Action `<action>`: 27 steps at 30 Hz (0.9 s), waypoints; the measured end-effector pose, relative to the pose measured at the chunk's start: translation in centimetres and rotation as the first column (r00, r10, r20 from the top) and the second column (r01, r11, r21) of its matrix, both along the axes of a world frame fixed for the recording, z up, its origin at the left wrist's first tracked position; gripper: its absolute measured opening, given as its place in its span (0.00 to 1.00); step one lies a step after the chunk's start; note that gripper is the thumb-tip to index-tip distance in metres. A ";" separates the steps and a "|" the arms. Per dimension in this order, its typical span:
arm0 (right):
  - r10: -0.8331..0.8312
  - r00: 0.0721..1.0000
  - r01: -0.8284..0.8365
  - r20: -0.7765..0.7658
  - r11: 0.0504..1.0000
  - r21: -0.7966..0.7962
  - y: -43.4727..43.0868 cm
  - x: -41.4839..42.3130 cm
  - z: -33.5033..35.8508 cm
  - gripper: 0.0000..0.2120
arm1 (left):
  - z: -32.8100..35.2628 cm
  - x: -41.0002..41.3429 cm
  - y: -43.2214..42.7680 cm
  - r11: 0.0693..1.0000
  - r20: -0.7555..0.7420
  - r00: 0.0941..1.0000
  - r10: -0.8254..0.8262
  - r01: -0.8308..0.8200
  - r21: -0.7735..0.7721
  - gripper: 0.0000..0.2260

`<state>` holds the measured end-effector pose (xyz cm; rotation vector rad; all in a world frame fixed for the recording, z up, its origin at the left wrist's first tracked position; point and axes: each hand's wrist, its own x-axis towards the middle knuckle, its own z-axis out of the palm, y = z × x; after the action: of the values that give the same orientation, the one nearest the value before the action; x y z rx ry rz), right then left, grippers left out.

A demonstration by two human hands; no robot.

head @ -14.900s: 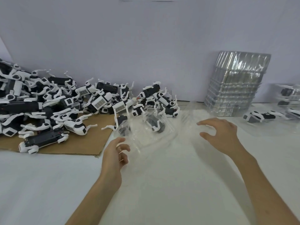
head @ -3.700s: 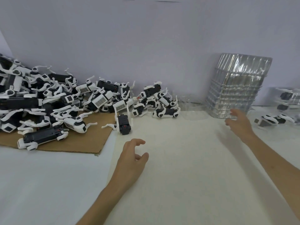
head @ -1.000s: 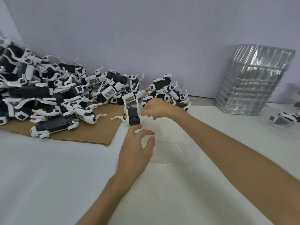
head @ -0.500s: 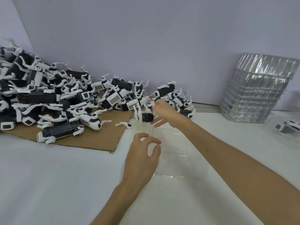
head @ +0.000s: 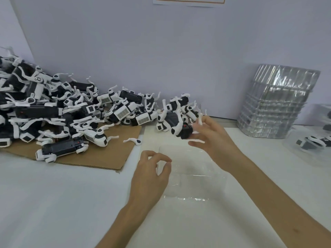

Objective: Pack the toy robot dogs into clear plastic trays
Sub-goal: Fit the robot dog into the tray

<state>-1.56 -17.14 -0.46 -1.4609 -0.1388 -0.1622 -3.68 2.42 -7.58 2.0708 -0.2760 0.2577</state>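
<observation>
Since half a second earlier, the right hand [head: 211, 138] had lifted the toy dog [head: 176, 125] away from the pile of dogs [head: 71, 111] and turned it, so that it hung out beyond the fingertips. It was in the air above the far edge of the tray [head: 195, 174].

That hand gripped the dog only at its black rear end. The thumb was under it and the other fingers spread loosely above. The dog's body and white legs stuck out to the left of the fingers, unsupported.

The left hand [head: 152, 174] sat at the tray's left edge with thumb and forefinger curled towards each other. The plastic was too clear to tell whether they pinched the rim or held nothing.

The grip looked the likeliest weak point: held by one end with so few fingers, the dog could pivot or slip out before reaching the tray. Its thin legs pointed several ways and could catch on the rim, so it might sit crooked rather than drop in. If the left fingers were not holding the light tray, a push from the dog might slide it across the table [head: 53, 203]. A loose leg [head: 132, 140] lay just left of the dog, which suggested these limbs come off under rough handling.
</observation>
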 end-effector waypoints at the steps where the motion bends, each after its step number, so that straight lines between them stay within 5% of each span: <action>1: -0.064 0.996 0.068 0.058 0.995 -0.078 -0.5 -0.6 -0.4 0.03 | 0.0 0.0 0.0 1.000 -0.002 1.000 0.001 -0.001 -0.002 0.04; 7: -0.281 0.912 0.353 0.298 0.910 -0.220 -2.6 -2.9 -3.1 0.10 | -0.2 0.3 0.0 0.999 0.003 1.000 0.021 -0.021 -0.049 0.04; 14: -0.117 0.828 0.382 0.549 0.834 -0.399 -1.7 -4.7 -3.7 0.12 | 0.0 0.3 -0.3 0.952 0.083 0.996 -0.011 0.036 -0.305 0.35; 22: -0.134 0.824 0.359 0.550 0.875 -0.324 0.3 -5.3 -4.3 0.15 | 0.5 -0.4 -0.9 0.949 0.257 0.966 -0.017 0.096 -0.299 0.12; 27: -0.097 0.851 0.295 0.517 0.901 -0.316 0.1 -5.4 -4.3 0.16 | 1.0 -1.1 -0.8 0.961 0.455 0.889 0.047 0.083 -0.263 0.12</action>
<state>-6.99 -17.02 -4.76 -1.8045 -0.4547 -0.7187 -4.80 1.59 -6.62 1.7075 -0.5148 0.7379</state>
